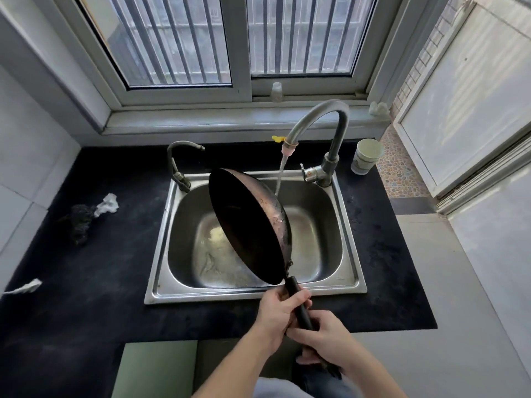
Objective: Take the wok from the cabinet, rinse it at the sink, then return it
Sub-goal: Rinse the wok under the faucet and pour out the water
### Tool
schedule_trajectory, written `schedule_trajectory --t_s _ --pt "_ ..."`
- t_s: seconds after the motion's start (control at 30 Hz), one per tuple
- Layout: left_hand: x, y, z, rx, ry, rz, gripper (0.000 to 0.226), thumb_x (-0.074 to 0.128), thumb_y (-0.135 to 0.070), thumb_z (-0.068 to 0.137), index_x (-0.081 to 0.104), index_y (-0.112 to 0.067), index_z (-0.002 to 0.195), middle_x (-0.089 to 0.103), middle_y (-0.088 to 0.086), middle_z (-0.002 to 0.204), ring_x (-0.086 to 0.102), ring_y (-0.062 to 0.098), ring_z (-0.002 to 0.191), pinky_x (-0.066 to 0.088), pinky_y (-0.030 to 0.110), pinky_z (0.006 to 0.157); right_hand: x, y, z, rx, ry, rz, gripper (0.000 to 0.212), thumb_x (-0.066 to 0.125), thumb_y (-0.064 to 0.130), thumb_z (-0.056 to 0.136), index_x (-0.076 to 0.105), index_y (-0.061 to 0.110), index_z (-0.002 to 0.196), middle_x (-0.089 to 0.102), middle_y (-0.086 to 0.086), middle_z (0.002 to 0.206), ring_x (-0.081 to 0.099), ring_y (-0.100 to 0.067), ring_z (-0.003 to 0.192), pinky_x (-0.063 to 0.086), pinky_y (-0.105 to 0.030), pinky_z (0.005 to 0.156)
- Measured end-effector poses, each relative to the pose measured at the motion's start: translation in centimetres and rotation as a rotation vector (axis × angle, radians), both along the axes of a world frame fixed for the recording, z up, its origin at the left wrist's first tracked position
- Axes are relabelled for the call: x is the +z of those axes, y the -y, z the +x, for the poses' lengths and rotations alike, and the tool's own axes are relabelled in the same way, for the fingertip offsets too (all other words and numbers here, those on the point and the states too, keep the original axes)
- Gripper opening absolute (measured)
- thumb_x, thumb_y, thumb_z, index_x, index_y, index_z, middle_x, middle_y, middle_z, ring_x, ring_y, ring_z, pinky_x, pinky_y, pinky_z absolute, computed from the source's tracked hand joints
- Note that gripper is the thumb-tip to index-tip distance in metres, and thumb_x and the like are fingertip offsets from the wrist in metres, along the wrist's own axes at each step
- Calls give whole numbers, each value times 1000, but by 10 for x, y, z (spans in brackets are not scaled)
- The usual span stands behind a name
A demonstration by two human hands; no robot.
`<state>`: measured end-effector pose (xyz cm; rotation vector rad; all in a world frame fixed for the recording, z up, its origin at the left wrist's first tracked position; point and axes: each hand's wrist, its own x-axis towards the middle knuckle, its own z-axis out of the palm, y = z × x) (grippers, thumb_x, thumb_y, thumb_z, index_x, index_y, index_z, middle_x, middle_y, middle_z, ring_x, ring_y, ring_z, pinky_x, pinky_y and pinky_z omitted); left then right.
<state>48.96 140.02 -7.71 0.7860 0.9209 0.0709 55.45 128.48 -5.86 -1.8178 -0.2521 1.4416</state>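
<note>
One wok [247, 225] on edge, handle [293, 287] nearward

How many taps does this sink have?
2. A small tap stands at the back left corner of the sink. A tall curved tap stands at the back right, with water running from it. None seems hidden.

A pale paper cup [366, 156] stands upright on the black countertop [100, 282] near its back right corner. On the left part of the countertop a dark scouring pad [80, 222] lies touching a crumpled white paper [108, 203], with another white scrap [24, 287] at the far left edge. A small clear bottle [276, 91] stands on the sill of the barred window [178, 38].
</note>
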Motion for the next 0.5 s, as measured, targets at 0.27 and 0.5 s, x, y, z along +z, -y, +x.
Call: schedule_trajectory --t_s 0.27,0.5 --pt "-4 -6 -4 68 -68 48 20 71 -9 87 68 4 101 70 13 82 66 24 79 56 39 83 -16 -7 -24 166 681 -100 26 57 48 92 56 30 112 72 4 94 70 -19 84 59 -40 77" --pt "-9 -13 -15 77 -63 104 21 72 -14 86 68 -3 103 71 11 84 68 24 83 56 42 88 -14 -16 -28 112 529 53 17 61 33 96 63 20 107 70 1 81 67 -21 55 56 -25 49"
